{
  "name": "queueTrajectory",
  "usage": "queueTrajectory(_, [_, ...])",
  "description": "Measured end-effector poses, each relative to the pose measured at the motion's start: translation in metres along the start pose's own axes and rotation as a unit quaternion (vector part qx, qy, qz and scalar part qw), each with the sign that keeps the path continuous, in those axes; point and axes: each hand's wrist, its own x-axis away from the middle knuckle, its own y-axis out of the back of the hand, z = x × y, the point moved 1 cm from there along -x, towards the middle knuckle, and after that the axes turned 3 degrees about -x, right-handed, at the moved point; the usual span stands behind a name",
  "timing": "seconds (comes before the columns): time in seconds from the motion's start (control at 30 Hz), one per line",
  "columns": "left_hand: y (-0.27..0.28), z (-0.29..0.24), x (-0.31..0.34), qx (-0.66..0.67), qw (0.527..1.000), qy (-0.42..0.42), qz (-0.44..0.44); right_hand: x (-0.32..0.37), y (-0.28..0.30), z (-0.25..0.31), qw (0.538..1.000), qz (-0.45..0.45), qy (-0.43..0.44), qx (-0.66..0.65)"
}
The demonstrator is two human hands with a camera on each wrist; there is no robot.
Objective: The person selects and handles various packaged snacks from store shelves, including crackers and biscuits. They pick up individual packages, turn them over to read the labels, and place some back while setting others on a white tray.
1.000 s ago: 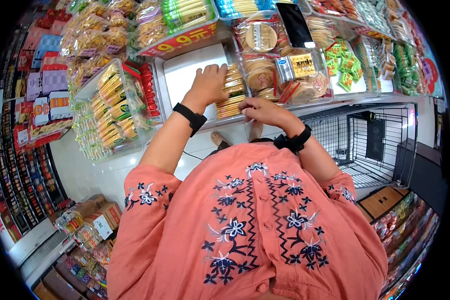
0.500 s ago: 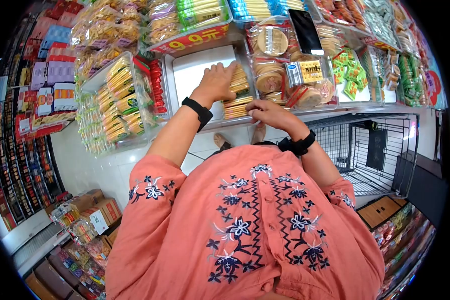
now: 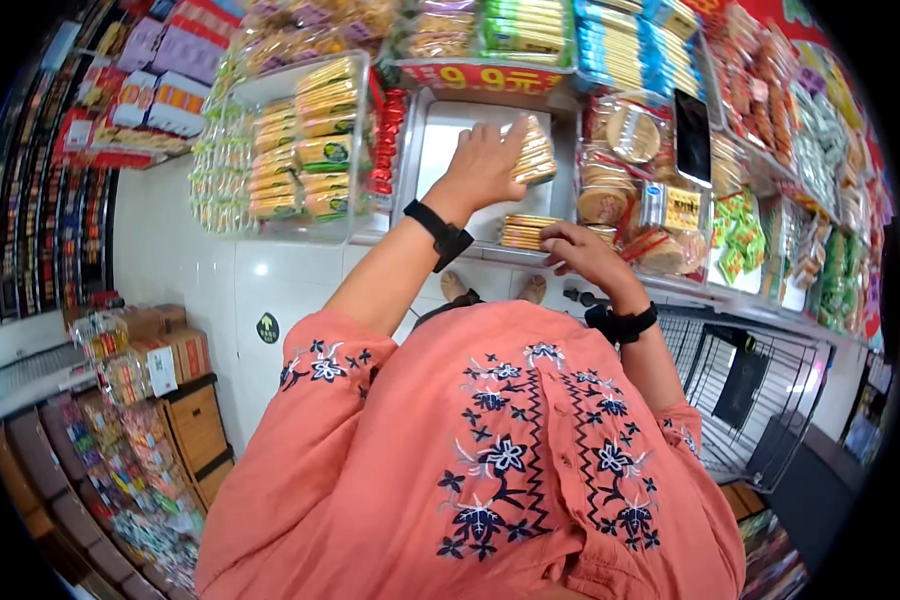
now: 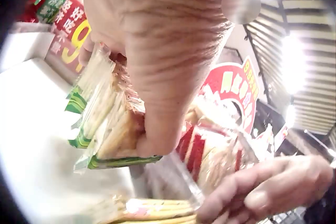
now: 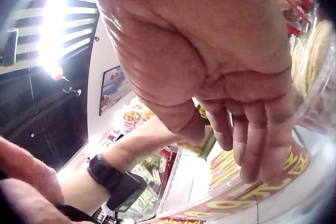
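Observation:
In the head view my left hand grips a bunch of slim wrapped biscuit packets over the white-bottomed bin. The left wrist view shows these biscuit packets with green-edged clear wrappers, my thumb pressed along their near side. A shorter row of yellowish packets lies in the bin's front right corner. Beside this row is my right hand, its fingers loosely bent at the bin's front edge. In the right wrist view those fingers hang down near the yellowish packets, holding nothing.
Right of the bin, packs of round biscuits fill a tray, with a black phone lying above them. A clear box of snack packets stands left. Behind is a 9.9 price strip. A shopping cart stands at lower right.
My left hand has taken the far part of the packet row and moved it away from the front packets. My right hand stays by the front row. The head view has shifted.

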Motion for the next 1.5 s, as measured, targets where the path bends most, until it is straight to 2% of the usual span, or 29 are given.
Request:
queueTrajectory(0.13, [0.077,-0.007,0.018,0.068,0.995,0.018,-0.072,0.001,-0.001,0.020,1.000,0.003,-0.026,-0.003])
queueTrajectory(0.23, [0.140,0.009,0.050,0.042,0.989,-0.020,-0.138,-0.003,0.003,0.026,1.000,-0.004,-0.018,0.013])
queueTrajectory(0.37, [0.201,0.061,0.100,-0.023,0.993,0.043,-0.110,-0.008,0.004,0.034,1.000,-0.011,-0.014,-0.010])
queueTrajectory(0.5, [0.232,0.117,0.140,-0.084,0.989,0.098,-0.076,-0.017,0.003,0.029,1.000,-0.014,-0.015,-0.013])
queueTrajectory(0.57, [0.232,0.138,0.155,-0.117,0.985,0.109,-0.059,-0.020,0.000,0.034,1.000,-0.012,-0.017,-0.004])
queueTrajectory(0.67, [0.224,0.150,0.162,-0.061,0.986,0.151,0.043,-0.022,-0.006,0.037,1.000,-0.020,-0.017,-0.001])
queueTrajectory(0.77, [0.211,0.147,0.164,-0.068,0.989,0.108,0.080,-0.023,-0.013,0.045,0.999,-0.027,-0.026,0.011])
queueTrajectory(1.1, [0.189,0.169,0.158,-0.033,0.993,-0.010,0.109,-0.026,-0.030,0.041,0.998,-0.053,-0.032,-0.013])
queueTrajectory(1.3, [0.177,0.179,0.155,-0.016,0.989,-0.042,0.142,-0.028,-0.035,0.036,0.998,-0.050,-0.041,-0.028])
queueTrajectory(1.4, [0.174,0.179,0.152,0.017,0.981,-0.029,0.189,-0.028,-0.037,0.036,0.997,-0.057,-0.041,-0.026])
queueTrajectory(1.5, [0.169,0.182,0.154,-0.014,0.983,-0.062,0.171,-0.028,-0.038,0.032,0.997,-0.066,-0.038,-0.032])
